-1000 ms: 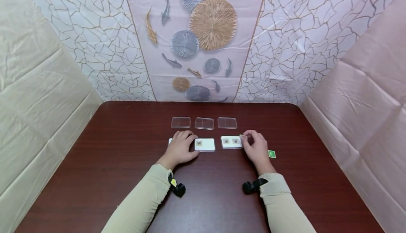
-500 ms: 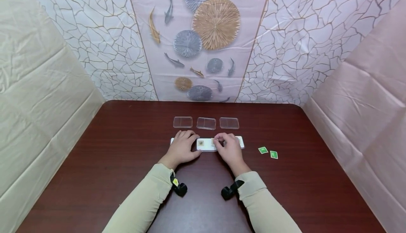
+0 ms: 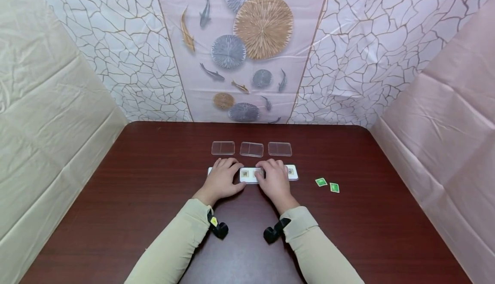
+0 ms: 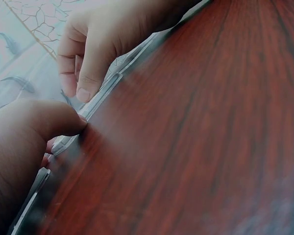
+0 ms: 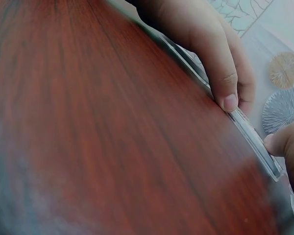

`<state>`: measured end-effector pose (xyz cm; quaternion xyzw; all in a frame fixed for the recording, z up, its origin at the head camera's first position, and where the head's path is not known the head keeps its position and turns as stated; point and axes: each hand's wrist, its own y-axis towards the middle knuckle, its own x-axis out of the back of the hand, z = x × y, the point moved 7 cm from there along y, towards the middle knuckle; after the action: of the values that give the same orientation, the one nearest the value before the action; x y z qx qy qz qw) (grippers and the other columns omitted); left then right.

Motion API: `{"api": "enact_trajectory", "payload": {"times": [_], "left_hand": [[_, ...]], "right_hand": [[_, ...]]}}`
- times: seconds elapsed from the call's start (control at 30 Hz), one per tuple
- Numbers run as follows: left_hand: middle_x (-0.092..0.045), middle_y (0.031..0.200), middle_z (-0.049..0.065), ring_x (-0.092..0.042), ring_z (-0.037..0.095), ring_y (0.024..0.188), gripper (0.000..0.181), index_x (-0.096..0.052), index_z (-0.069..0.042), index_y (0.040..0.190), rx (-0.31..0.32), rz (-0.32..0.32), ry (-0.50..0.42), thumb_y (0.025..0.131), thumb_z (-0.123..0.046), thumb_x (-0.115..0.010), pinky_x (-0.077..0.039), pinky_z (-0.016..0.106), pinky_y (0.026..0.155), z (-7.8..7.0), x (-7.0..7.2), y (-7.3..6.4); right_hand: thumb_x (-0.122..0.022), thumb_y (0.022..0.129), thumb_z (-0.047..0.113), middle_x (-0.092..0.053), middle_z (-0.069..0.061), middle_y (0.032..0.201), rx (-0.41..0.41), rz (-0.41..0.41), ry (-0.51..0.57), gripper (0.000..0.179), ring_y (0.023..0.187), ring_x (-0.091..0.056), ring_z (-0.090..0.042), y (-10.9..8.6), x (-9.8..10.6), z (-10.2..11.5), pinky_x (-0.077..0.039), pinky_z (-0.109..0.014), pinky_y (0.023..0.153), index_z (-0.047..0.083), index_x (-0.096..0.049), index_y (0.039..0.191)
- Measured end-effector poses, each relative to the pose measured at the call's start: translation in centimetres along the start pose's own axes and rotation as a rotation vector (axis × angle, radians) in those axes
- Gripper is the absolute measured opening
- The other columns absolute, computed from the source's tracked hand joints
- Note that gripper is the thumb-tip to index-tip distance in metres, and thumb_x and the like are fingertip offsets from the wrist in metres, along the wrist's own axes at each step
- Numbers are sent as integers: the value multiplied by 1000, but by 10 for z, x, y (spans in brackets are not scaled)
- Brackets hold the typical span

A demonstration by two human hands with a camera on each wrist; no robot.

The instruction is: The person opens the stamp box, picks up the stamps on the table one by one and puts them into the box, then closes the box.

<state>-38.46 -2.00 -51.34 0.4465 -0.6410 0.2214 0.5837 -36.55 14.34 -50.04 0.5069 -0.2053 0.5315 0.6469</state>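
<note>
A shallow white case with a clear rim [image 3: 249,181] lies between my hands. My left hand [image 3: 221,181] grips its left end, thumb at the near edge and fingers at the far edge. A small stamp-like picture square [image 3: 245,174] lies in the case's left part. My right hand [image 3: 273,181] is over the right part, its thumb pressing a second picture square [image 3: 256,171], mostly hidden. The left wrist view shows the right thumb [image 4: 85,90] down on the case. Another white case [image 3: 294,173] sits partly behind the right hand. Only a corner of a third case [image 3: 209,171] shows beside the left hand.
Behind the hands, three clear plastic lids lie in a row: left lid [image 3: 223,148], middle lid [image 3: 252,149] and right lid [image 3: 280,149]. To the right are two small green squares, one [image 3: 321,182] slightly behind the other [image 3: 334,187]. Cloth-covered walls surround the dark wooden table [image 3: 154,151].
My right hand has moved left from the right-hand case, carrying a picture square to the middle case, where it now lies beneath the thumb. The left hand has kept its hold.
</note>
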Motion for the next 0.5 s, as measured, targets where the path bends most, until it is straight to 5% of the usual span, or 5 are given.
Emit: {"api": "enact_trajectory", "payload": {"times": [0.3,0.5], "left_hand": [[-57,131,6,-52,28,126,57,-64,-15,132,3,8,2,86,-49,-69,-28,55,116,-1,2,-1],[-58,132,7,-52,27,127,60,-62,-14,135,-11,-4,-8,87,-50,-69,-27,54,117,-1,1,-2]], "right_hand": [[-79,87,22,-65,-3,105,2,-2,23,21,98,-53,-28,0,0,0,-39,-47,86,19,-70,106],[-74,90,17,-62,-4,97,50,-90,102,17,93,-53,-29,-1,10,-5,-39,-46,83,15,-70,106]]}}
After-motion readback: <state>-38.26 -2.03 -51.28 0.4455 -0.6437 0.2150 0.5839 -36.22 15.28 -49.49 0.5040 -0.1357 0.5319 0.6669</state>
